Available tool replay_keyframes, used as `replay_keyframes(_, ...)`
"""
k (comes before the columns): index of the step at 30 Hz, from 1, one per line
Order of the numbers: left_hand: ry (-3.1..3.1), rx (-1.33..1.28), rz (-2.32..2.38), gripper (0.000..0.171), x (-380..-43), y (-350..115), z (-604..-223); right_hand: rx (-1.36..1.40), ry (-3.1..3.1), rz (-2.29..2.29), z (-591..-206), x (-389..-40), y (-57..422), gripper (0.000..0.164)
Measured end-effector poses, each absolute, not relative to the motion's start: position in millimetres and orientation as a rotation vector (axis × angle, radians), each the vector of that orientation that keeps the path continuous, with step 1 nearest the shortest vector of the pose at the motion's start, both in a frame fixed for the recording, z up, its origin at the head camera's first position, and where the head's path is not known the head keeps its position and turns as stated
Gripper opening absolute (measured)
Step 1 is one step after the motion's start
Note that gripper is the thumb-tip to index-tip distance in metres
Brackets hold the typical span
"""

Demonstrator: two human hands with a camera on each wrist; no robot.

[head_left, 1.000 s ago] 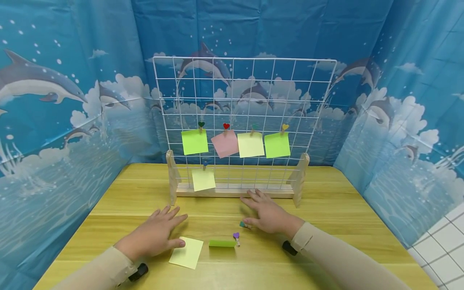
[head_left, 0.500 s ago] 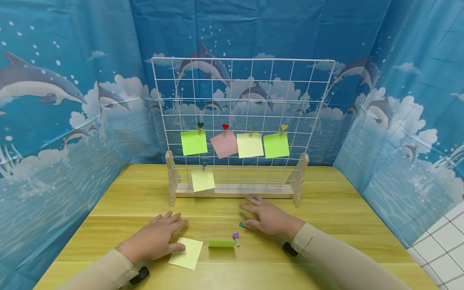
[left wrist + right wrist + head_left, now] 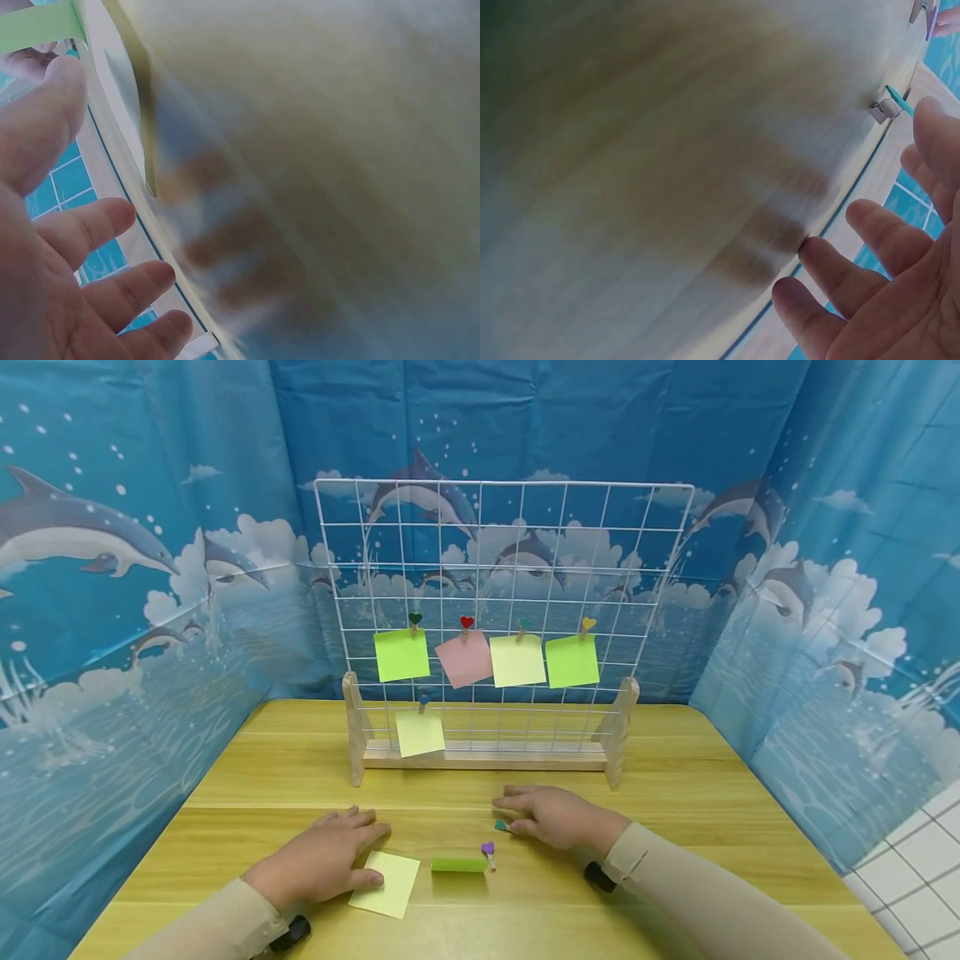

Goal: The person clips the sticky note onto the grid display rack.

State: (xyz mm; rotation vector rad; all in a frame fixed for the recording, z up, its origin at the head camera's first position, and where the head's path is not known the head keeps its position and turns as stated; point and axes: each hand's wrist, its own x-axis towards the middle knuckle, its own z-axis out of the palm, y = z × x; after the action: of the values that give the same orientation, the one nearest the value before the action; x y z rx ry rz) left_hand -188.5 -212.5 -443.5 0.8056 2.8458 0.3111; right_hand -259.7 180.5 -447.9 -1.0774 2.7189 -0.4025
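My left hand (image 3: 324, 853) hovers low at the table's left side, fingers relaxed and its thumb over a pale yellow sticky note (image 3: 393, 893). Right of that note is a folded bright green note (image 3: 459, 865), standing up from the table. Beside the green note lies a mini clothespin with a purple heart (image 3: 488, 848). Another mini clothespin, topped by a teal heart (image 3: 500, 825), lies at the thumb of my right hand (image 3: 558, 817); part of it is hidden in the head view. The right wrist view shows this teal clothespin (image 3: 887, 109) just beyond the thumb, with loosely bent fingers holding nothing.
A white wire grid (image 3: 525, 564) stands on a wooden base (image 3: 487, 761) behind the hands. Clothespins hold several notes on it: green (image 3: 402, 655), pink (image 3: 465, 660), yellow (image 3: 517, 661), green (image 3: 572, 662), and a lower yellow one (image 3: 420, 733). Dolphin-printed curtains (image 3: 480, 410) surround the table.
My right hand's fingers have drawn back from the grid's base and bent closer to the teal clothespin. The left fingers have sunk slightly nearer the person. Notes and clothespins stay in place.
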Motion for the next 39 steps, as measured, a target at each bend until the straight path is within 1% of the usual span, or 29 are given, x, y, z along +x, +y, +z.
replay_keyframes(5, 2.849, 0.793, 0.299, 0.077, -187, -212, -444, -1.095, 2.717, -0.377, -448, -260, 180, 0.047)
replay_keyframes(15, 2.857, 0.809, 0.275, 0.072, -187, -211, -446, -1.106, 2.713, -0.315, -446, -257, 178, 0.043)
replay_keyframes(27, 2.891, 0.858, 0.28, 0.06, -187, -206, -445, -1.195, 2.727, -0.27, -443, -256, 172, 0.04)
replay_keyframes(39, 2.911, 0.89, 0.282, 0.05, -187, -204, -445, -1.26, 2.761, -0.216, -445, -256, 167, 0.028)
